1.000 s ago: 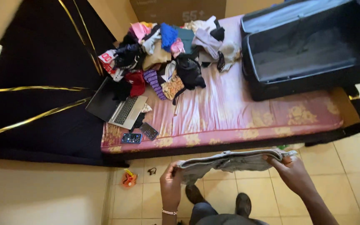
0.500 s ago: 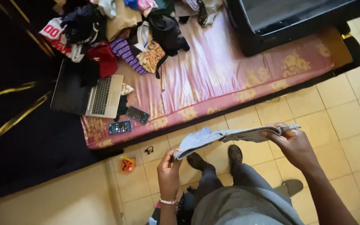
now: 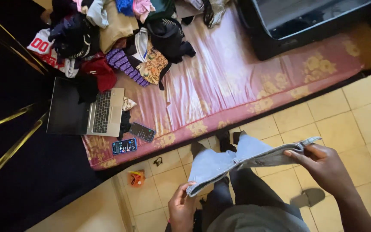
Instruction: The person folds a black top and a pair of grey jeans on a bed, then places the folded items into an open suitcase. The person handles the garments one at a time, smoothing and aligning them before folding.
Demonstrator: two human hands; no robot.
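Observation:
I hold a pale blue denim garment (image 3: 220, 161) stretched out in front of my legs, above the tiled floor. My left hand (image 3: 181, 206) grips its lower left corner. My right hand (image 3: 323, 165) pinches its right end, at the waistband, a little higher. The cloth sags between the two hands and hides part of my legs and shoes.
A pink mattress (image 3: 237, 86) lies ahead with a heap of clothes (image 3: 117, 38), an open laptop (image 3: 86, 111) and two phones (image 3: 134, 138) near its edge. An open black suitcase (image 3: 305, 21) sits at its far right. A small orange object (image 3: 137, 177) lies on the floor.
The view has tilted down and nearer the floor. My left hand has dropped lower and the garment has opened wider, hanging now across my legs.

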